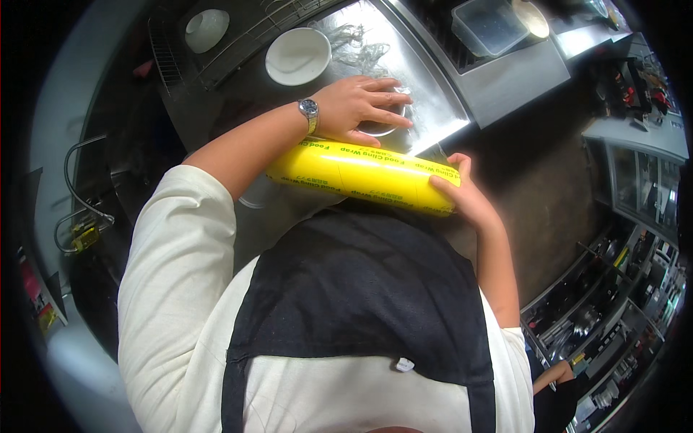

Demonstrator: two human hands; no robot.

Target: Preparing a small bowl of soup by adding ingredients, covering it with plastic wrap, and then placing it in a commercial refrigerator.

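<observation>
A large yellow roll of food cling wrap [368, 174] lies crosswise in front of my black apron. My right hand [460, 184] grips its right end, thumb on top and fingers curled round the far side. With its fingers spread, my left hand [373, 111] rests palm down over a round bowl [385, 128], whose rim shows between and beyond the fingers; what the bowl holds is mostly hidden. A watch is on the left wrist. Crumpled clear film [360, 48] lies on the steel counter [427, 81] beyond, beside a white bowl [298, 56].
A wire rack [243, 40] and another white bowl [207, 31] stand at the upper left. A clear plastic container [489, 27] is on the steel surface [520, 81] at the upper right. Shelves with kitchenware [601, 308] and part of another person [557, 387] appear at the lower right.
</observation>
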